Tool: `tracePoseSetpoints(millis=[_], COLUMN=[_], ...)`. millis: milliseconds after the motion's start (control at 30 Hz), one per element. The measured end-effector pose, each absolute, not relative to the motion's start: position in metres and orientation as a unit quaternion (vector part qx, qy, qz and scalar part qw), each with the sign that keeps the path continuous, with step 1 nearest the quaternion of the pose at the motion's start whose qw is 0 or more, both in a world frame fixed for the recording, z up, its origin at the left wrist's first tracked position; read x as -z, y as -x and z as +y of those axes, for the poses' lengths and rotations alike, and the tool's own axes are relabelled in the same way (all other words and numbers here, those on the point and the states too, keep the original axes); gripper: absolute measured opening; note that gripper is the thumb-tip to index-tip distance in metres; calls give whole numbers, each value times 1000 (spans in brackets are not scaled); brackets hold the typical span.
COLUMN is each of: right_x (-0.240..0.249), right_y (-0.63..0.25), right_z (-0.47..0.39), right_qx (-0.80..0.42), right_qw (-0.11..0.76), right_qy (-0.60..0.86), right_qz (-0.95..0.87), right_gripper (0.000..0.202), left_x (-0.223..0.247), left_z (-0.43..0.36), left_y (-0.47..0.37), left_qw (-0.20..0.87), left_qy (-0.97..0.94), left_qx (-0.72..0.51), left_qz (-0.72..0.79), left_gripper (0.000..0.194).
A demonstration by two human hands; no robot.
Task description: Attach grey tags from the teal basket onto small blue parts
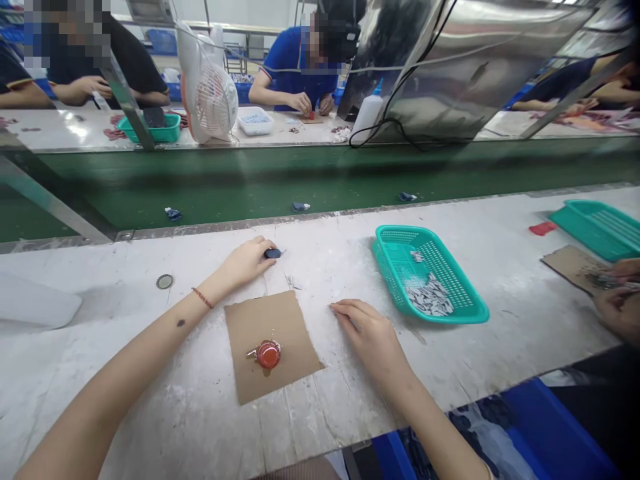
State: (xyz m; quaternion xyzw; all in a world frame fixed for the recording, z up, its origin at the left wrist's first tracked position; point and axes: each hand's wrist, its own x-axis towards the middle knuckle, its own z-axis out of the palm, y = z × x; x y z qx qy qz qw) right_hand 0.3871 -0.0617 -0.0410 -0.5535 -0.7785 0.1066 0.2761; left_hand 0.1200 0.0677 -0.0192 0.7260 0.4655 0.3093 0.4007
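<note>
My left hand [250, 259] is on the white table behind the cardboard, its fingers closed on a small dark blue piece [273, 254]. To the right of the cardboard sheet [305, 340], my right hand [361, 325] rests low over the table with thumb and fingertips pinched together; whatever may be between them is too small to make out. A round red container [269, 355] sits on the cardboard, with something small and metallic at its left side and a wet spot below it. Small grey and white pieces [433, 295] lie in the green basket [467, 303].
A bottle cap [165, 281] lies left of the cardboard. At the right edge another person's hands [620, 293] work over cardboard, near a second green basket [600, 230] and a red piece [543, 229]. Beyond the table runs a green belt [225, 183] with small dark pieces.
</note>
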Motion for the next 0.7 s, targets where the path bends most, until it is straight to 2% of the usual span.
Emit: tracePoseSetpoints(millis=[167,333,433,533,700], right_x=[37,26,9,-8,-13], right_y=[-390,-370,-342,-315,-296], right_z=[-58,-67,-77,-84,-83], right_qx=[-118,-196,-286,-346,-314], right_qw=[257,306,302,259,196], right_qy=[538,520,470,420,385], right_qz=[-794,-773,-778,-798,-845], right_gripper=[26,19,16,18,23], left_x=[11,4,8,15,27], left_z=[51,-2,-30,-50,-68], left_y=[-106,-87,-84,-85,-88], left_qw=[548,710,693,660,628], left_qy=[-583,-319,-283,-303,-356], left_qx=[-389,-456,-488,-500,-487], left_qz=[456,432,449,472,492], left_gripper=[32,22,19,25,28])
